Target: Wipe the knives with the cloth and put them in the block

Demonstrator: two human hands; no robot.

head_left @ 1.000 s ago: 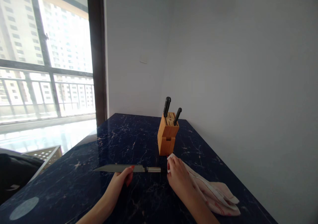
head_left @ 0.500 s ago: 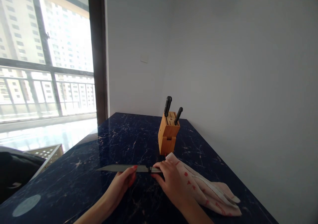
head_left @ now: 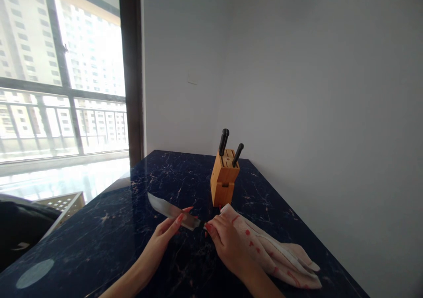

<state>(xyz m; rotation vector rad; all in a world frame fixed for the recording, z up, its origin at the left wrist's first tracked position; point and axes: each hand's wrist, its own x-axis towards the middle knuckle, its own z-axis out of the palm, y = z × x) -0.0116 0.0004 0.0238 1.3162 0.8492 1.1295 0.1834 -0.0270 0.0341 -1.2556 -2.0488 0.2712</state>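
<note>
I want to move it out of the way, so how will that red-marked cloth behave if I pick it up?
The cloth will probably hang floppy and feel light, since it lies in soft, loose folds. It may also slide easily across the glossy dark counter, which looks smooth. Because it bunches against the right hand, it could drag along if that hand moves.

Only bare forearms and hands in shot here, pretty slim ones. The left hand (head_left: 158, 240) and right hand (head_left: 228, 245) both have longish fingernails (head_left: 180, 218) done in bright red polish, and the forearms (head_left: 132, 276) run off the bottom of the frame.
</note>
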